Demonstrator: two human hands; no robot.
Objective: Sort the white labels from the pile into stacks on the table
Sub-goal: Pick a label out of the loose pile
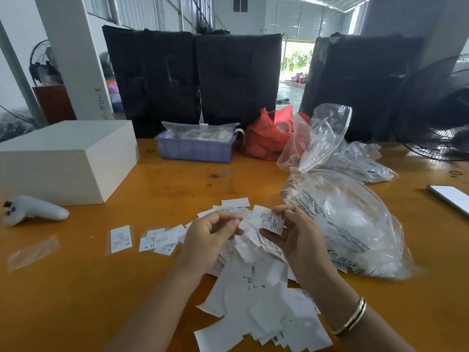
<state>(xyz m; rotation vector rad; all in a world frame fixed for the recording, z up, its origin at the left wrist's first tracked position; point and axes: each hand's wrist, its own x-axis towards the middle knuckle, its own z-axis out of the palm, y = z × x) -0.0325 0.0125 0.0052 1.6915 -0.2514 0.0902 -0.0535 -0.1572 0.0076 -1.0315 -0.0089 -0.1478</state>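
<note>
A big loose pile of white labels covers the orange table in front of me. My right hand hovers over the pile and pinches a small bunch of printed white labels between thumb and fingers. My left hand is just left of it, fingers curled, fingertips close to labels at the pile's top; whether it holds any I cannot tell. Left of the pile lie a small stack marked S and a single XS label.
A white box and a white controller are at the left. A purple bin, a red bag and clear plastic bags stand behind and right. A phone lies at far right, a fan beyond it.
</note>
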